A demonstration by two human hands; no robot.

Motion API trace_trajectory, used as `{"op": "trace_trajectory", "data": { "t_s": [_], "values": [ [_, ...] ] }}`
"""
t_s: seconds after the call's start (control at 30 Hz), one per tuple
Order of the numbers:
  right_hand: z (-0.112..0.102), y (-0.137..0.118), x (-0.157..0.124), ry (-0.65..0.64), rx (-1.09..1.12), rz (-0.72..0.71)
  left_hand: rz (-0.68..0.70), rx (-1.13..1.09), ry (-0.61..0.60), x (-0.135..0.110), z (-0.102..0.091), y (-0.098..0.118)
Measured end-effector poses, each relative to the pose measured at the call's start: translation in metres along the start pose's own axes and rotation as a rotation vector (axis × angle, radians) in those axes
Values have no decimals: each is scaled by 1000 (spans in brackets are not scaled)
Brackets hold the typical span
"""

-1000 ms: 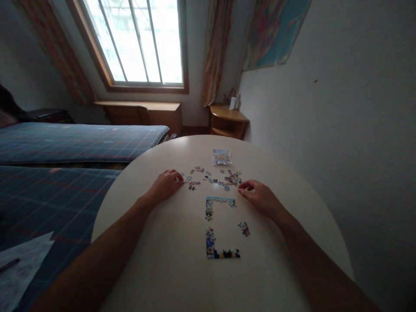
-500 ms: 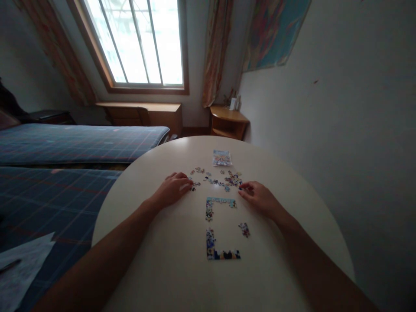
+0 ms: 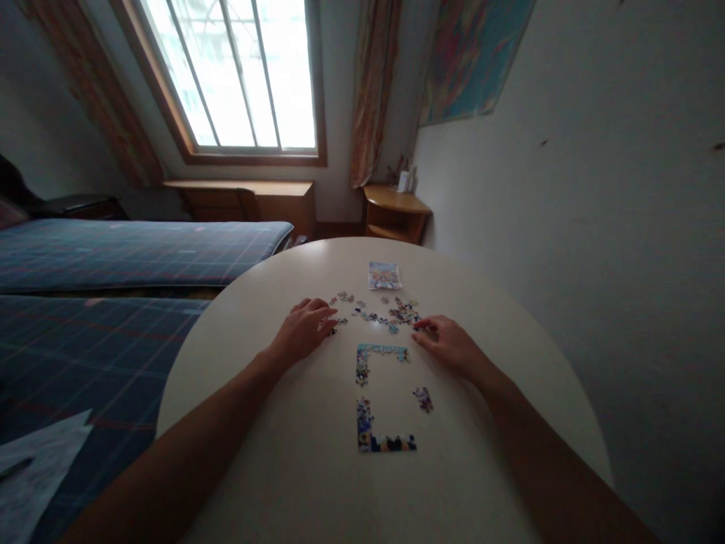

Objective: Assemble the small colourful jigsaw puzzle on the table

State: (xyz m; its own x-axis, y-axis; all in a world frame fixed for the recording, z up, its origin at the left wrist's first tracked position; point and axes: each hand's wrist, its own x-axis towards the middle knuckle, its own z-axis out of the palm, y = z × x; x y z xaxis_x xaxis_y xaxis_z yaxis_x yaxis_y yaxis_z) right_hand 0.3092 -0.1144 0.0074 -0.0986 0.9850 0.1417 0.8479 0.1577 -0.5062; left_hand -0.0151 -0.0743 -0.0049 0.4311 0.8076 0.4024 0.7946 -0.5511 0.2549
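Note:
A round white table (image 3: pixel 317 468) carries a partly joined jigsaw frame (image 3: pixel 383 352), with its bottom corner strip (image 3: pixel 385 442) and a small joined cluster (image 3: pixel 424 398) lying apart. Loose puzzle pieces (image 3: pixel 390 313) are scattered beyond the frame. My left hand (image 3: pixel 303 329) rests on the table, fingers curled, with its fingertips on the loose pieces at the left end of the scatter. My right hand (image 3: pixel 450 342) lies right of the frame's top edge and pinches a small puzzle piece between thumb and forefinger.
A small picture card (image 3: pixel 384 275) lies at the table's far side. Two beds with blue plaid covers (image 3: pixel 113 257) stand to the left. A wooden corner shelf (image 3: pixel 396 210) and a window (image 3: pixel 238 75) are behind. A wall runs close along the right.
My left hand slid right over the loose pieces toward the frame. My right hand stayed almost still, keeping its pinch. The view shifted slightly.

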Motion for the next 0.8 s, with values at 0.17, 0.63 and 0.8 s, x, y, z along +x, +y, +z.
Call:
{"op": "trace_trajectory", "data": {
  "t_s": [0.17, 0.63, 0.8],
  "values": [
    [1, 0, 1, 0, -12, -14, -22, -56, -43, 5, 5, 7],
    [0, -2, 3, -31, -25, -23, -50, -55, -52, 7, 12, 18],
    [0, -3, 2, -12, -34, -39, -27, -119, -108, 12, 12, 16]
  ]
}}
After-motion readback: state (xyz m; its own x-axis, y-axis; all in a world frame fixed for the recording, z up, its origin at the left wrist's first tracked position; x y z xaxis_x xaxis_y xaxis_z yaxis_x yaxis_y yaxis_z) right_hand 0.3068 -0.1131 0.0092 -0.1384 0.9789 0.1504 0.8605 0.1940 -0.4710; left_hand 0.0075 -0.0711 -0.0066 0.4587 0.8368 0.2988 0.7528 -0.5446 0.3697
